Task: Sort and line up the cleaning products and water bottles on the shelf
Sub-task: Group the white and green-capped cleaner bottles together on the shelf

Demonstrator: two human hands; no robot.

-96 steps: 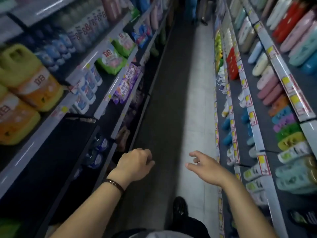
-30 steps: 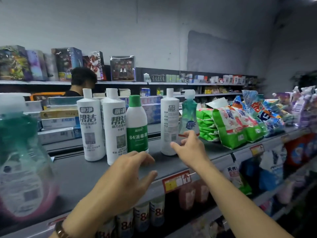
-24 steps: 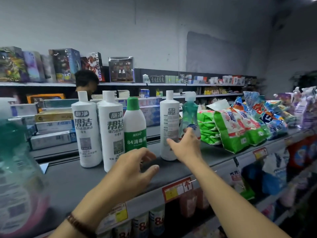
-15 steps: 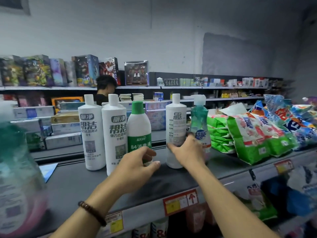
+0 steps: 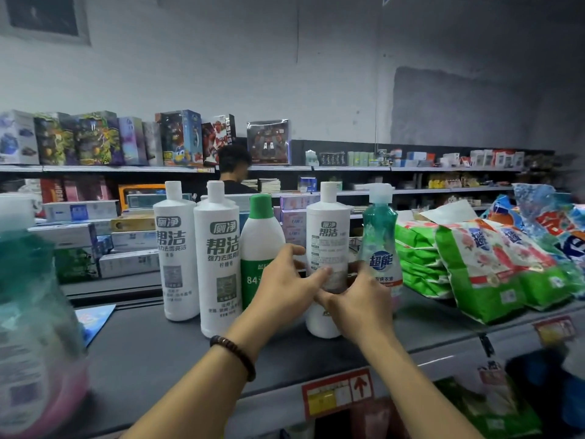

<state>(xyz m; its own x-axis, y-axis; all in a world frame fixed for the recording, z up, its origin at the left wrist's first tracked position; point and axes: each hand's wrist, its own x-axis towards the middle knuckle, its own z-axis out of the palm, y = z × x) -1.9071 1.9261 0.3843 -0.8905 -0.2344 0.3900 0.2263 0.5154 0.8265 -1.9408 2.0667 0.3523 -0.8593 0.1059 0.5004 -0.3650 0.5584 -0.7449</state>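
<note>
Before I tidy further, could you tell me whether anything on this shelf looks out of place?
Yes: the rightmost white bottle shows its small-print back, unlike the two matching bottles at left, and the green-capped bottle splits it from them.

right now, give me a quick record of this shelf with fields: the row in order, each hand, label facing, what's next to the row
shelf: grey shelf, bottles standing upright
row, left to right: first white bottle, second white bottle, green-capped bottle, third white bottle, teal bottle
left hand: grips third white bottle from its left
right hand: grips the same bottle from its right
label facing: third shows fine print; first two show big front labels
beside row: green bags on the right
</note>
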